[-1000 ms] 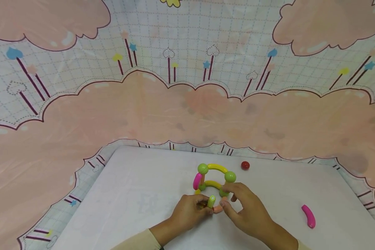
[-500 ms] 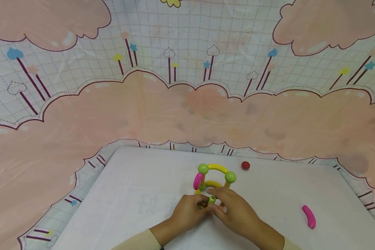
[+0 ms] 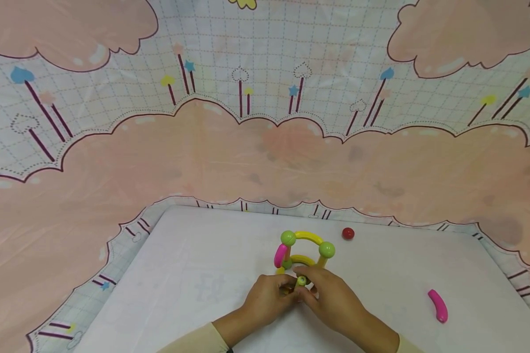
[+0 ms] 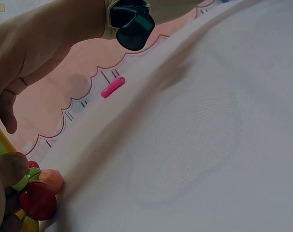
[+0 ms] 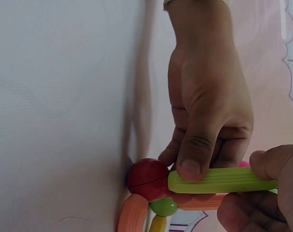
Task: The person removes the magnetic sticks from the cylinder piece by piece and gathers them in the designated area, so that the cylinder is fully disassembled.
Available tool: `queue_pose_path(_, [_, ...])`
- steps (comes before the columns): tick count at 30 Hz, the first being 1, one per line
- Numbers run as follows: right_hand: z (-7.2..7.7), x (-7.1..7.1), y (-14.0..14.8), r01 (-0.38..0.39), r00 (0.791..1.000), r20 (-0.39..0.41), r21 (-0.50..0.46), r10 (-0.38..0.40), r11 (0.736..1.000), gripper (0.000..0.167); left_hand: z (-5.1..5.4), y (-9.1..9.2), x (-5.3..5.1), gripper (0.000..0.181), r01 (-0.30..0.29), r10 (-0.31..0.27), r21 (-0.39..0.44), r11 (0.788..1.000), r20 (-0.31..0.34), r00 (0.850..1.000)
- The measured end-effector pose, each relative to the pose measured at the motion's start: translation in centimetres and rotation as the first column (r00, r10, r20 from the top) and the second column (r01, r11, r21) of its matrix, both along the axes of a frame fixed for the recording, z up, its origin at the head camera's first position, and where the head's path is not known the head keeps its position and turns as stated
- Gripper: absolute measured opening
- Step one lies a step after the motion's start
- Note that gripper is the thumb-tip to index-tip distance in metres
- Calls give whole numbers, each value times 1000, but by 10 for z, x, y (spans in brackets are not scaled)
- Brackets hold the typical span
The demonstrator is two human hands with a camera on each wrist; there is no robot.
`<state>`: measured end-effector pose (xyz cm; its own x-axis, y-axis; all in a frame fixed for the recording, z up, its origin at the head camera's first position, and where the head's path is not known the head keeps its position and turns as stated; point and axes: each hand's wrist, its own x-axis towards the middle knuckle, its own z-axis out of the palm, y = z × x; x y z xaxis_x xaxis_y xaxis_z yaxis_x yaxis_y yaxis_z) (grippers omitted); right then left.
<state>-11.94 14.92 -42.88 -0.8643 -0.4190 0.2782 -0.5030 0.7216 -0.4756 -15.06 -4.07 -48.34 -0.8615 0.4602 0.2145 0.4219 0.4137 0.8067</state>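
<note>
A lime green stick (image 5: 209,181) stands upright on a red ball (image 5: 147,178), part of a frame built of balls and sticks. My left hand (image 3: 267,300) pinches the stick near the ball, between thumb and fingers. Around the stick's upper end, the thumb and fingers of my right hand (image 3: 335,300) are closed. Behind the hands, the frame shows green balls (image 3: 327,249), yellow curved sticks (image 3: 309,237) and a pink curved stick (image 3: 280,256). Orange sticks (image 5: 133,212) join it low down. My hands hide much of its near side.
A loose red ball (image 3: 348,234) lies behind the frame, to its right. Farther right on the white table (image 3: 194,250) lies a loose pink curved stick (image 3: 438,306). A patterned cloth (image 3: 229,162) rises behind the table.
My right hand has moved left from beside the frame and now grips the upper end of the lime green stick. The left hand has kept its hold on it.
</note>
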Motion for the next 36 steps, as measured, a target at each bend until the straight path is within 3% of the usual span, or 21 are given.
queue_pose_path(10, [3,-1,0,21,999,42,-5,-21,1000,32,0,-1,-1,27,-2,0,-43,999,-54,999])
queue_pose_path(23, [1,0,-2,0,1000,14,-78,1,997,30,-1,-2,-2,24,1,-3,-78,997,-37,999])
queue_pose_path(36, [1,-1,-2,7,1000,21,-66,-5,998,31,-2,-1,-3,23,4,-14,-156,988,-58,998])
